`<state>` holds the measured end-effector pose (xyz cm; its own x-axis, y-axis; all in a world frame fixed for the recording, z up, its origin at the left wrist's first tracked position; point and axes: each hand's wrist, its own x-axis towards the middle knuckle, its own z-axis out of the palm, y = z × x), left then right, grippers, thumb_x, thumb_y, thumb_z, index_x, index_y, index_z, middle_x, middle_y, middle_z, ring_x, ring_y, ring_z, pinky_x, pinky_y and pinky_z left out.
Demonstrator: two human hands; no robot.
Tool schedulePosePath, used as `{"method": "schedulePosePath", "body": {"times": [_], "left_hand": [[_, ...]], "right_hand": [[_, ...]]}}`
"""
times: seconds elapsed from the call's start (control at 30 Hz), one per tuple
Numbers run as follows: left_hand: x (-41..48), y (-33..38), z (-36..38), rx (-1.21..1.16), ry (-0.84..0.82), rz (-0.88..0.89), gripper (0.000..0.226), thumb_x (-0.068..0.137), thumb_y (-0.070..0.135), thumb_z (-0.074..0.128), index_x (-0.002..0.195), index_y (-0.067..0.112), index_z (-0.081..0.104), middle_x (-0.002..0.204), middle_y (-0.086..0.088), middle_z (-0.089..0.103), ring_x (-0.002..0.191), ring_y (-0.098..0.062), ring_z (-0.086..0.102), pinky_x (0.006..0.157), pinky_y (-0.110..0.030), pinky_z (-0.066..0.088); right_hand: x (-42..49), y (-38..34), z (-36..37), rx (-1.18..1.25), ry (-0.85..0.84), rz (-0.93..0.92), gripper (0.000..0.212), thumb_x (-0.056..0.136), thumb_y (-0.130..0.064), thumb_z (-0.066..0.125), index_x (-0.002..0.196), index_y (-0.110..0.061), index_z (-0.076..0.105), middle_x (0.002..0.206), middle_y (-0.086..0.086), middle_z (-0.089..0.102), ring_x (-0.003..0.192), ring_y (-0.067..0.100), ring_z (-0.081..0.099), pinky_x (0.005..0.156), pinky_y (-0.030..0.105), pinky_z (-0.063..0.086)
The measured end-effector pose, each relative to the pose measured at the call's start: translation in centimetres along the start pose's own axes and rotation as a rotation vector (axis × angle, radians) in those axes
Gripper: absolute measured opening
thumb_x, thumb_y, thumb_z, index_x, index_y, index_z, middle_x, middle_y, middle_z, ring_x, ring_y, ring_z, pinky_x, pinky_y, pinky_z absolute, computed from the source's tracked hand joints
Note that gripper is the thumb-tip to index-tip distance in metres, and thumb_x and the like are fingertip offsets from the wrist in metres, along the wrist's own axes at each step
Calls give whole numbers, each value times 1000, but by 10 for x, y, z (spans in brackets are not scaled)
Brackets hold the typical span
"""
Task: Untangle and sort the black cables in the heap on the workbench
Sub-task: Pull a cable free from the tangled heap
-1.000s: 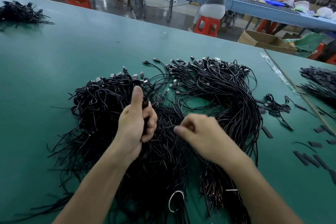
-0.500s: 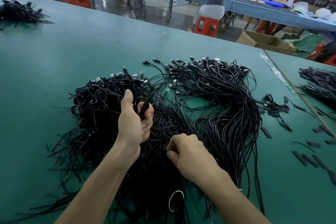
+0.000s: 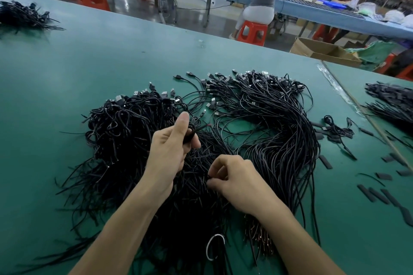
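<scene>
A large heap of black cables (image 3: 263,123) with USB plugs at the far ends lies on the green workbench (image 3: 67,87). My left hand (image 3: 169,149) is over the heap's middle, thumb up, gripping a small bunch of black cable ends (image 3: 192,134). Just to its right and nearer me, my right hand (image 3: 237,182) pinches cable strands down in the heap with curled fingers. A tangled mass of cables (image 3: 120,131) fills the heap's left side.
A smaller cable pile (image 3: 24,18) sits at the far left of the bench. Another pile (image 3: 393,105) lies at the right beyond a taped seam. Loose black sleeves (image 3: 377,194) and a short cable (image 3: 335,127) scatter to the right. A white band (image 3: 212,250) lies near me. People sit at a far blue table.
My left hand has shifted slightly and its cable bunch now sticks out toward the right. My right hand has drawn back toward me and pinches strands lower in the heap.
</scene>
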<state>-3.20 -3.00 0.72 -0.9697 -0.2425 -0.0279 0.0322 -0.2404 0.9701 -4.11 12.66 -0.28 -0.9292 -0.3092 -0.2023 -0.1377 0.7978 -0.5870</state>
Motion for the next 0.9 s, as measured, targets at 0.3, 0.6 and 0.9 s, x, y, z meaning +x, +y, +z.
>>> {"method": "schedulePosePath", "body": {"times": [0.3, 0.6, 0.9], "left_hand": [[-4, 2, 5, 21, 38, 72, 62, 104, 37, 43, 50, 8, 58, 35, 9, 43, 29, 0, 35, 35, -6, 29], [-11, 0, 9, 28, -272, 56, 32, 77, 24, 49, 104, 17, 66, 64, 11, 65, 51, 0, 54, 45, -12, 41], [-13, -2, 10, -113, -260, 130, 50, 105, 36, 29, 110, 22, 77, 72, -3, 73, 48, -3, 57, 44, -15, 43]], "right_hand": [[0, -2, -11, 285, 256, -38, 11, 86, -25, 76, 81, -29, 66, 77, -7, 70, 70, 4, 67, 65, 19, 55], [-9, -40, -27, 680, 455, -244, 6, 82, -17, 79, 82, -22, 77, 76, -4, 74, 69, 12, 69, 68, 28, 57], [-21, -45, -38, 429, 168, -339, 28, 92, -4, 65, 102, -26, 79, 94, -11, 72, 89, 4, 67, 82, 21, 52]]}}
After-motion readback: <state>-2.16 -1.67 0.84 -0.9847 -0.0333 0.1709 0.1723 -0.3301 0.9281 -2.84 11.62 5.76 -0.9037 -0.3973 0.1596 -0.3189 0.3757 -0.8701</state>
